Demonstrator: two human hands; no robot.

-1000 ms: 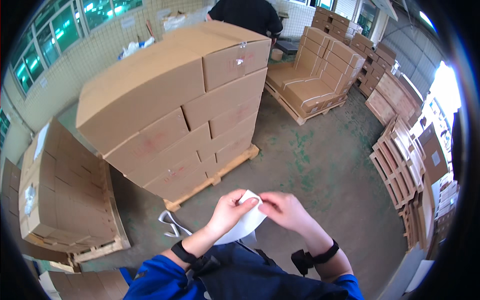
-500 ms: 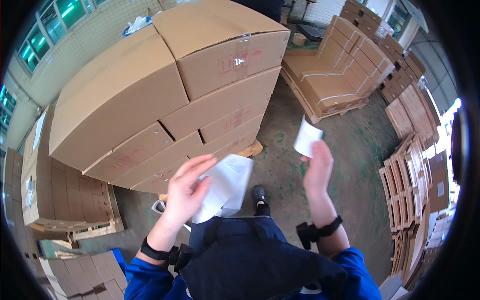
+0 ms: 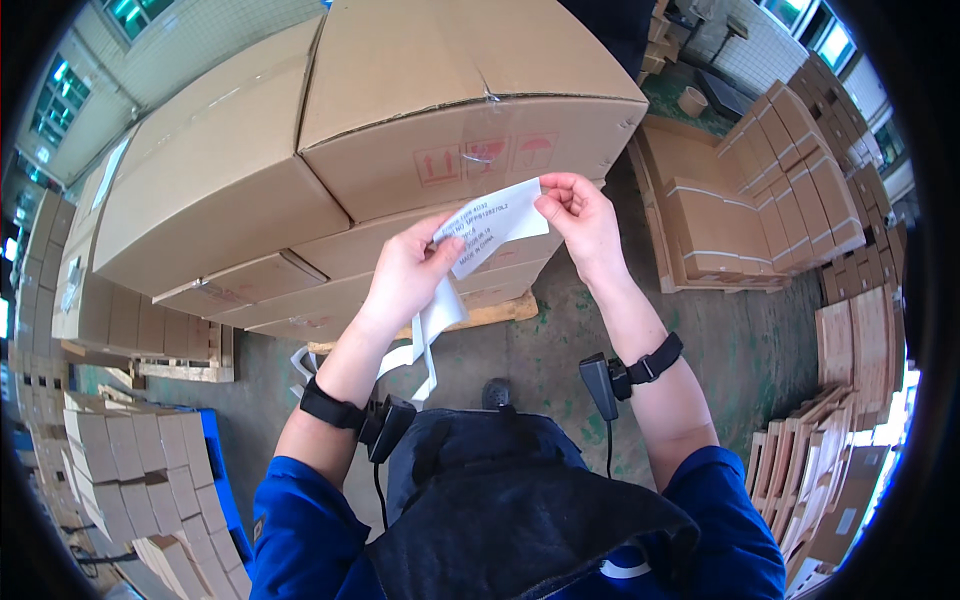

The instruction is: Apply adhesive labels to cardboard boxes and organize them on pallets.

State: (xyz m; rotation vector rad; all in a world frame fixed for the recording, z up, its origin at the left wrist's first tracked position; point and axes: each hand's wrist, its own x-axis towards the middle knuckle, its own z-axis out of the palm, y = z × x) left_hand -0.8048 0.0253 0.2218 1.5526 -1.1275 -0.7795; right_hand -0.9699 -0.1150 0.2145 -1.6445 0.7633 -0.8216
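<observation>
A white printed label (image 3: 503, 226) is stretched between my two hands, in front of the upper carton (image 3: 395, 165) of a stack. My left hand (image 3: 405, 268) pinches its left end between thumb and fingers. At the upper right corner, the thumb and fingertips of my right hand (image 3: 585, 225) are closed on it. Below my left hand hangs white strip paper (image 3: 437, 318), curling down in loose ribbons; how the left hand holds it is hidden. Whether the label touches the carton's face, I cannot tell.
The large cartons stand on a wooden pallet (image 3: 515, 308). At the right, strapped flat cardboard (image 3: 735, 215) lies on another pallet, with stacked wooden pallets (image 3: 800, 450) nearer. Small boxes (image 3: 150, 450) are piled on a blue pallet at the left. Green-marked floor (image 3: 690, 345) lies between.
My hands have come together and risen toward the upper carton. The right hand has brought the label over to the left hand, which now grips its other end. The view has shifted.
</observation>
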